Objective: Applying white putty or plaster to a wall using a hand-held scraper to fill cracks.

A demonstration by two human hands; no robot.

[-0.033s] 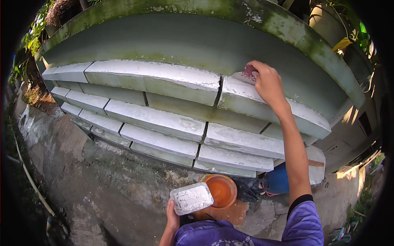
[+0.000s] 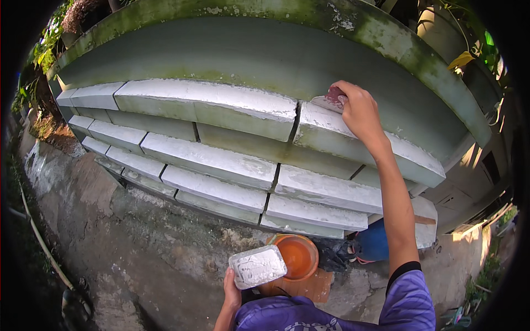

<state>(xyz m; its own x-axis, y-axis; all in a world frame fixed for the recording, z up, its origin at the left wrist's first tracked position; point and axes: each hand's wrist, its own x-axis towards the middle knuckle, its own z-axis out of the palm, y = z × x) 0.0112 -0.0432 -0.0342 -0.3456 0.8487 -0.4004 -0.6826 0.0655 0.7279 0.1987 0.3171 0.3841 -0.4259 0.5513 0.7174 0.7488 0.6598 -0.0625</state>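
Note:
My right hand [image 2: 359, 113] grips a small dark red spreading blade [image 2: 335, 95] smeared with white, resting at the top edge of the upper right white-coated block [image 2: 417, 157], just right of a dark vertical gap. My left hand [image 2: 229, 289], low in the picture, holds a shallow rectangular tray [image 2: 257, 267] coated with white paste. Long white-topped blocks [image 2: 204, 154] run in stepped rows across a greenish wall [image 2: 232, 49], whose curved, mossy upper rim arches above them.
An orange-brown bowl [image 2: 297, 255] sits on a brown board [image 2: 316, 288] on the stained concrete ground [image 2: 143, 237]. Beside it lie dark plastic [image 2: 331, 251] and a blue container [image 2: 371, 243]. Plants [image 2: 44, 49] border the wall; a pipe [image 2: 41, 243] runs along the left.

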